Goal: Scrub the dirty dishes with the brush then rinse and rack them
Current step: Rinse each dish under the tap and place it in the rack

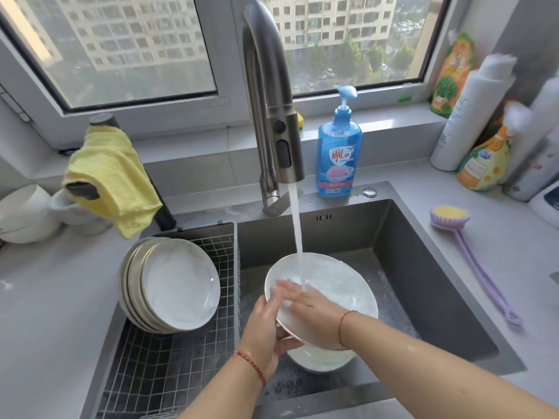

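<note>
My left hand (266,328) grips the near-left rim of a white plate (341,285), tilted over the sink (423,267). Water streams from the faucet (281,140) onto the plate. My right hand (305,300) lies flat on the plate's face under the stream, fingers spread. Beneath the plate, another white dish (320,358) rests on the sink floor. Several white plates (178,285) lean on edge in the wire rack (169,370) at the left. The purple brush (472,255) with yellow bristles lies on the counter to the right of the sink.
A blue dish soap bottle (338,152) stands behind the sink. A yellow cloth (112,176) hangs at the back left near white bowls (27,213). Several bottles (484,140) crowd the back right corner by the window sill.
</note>
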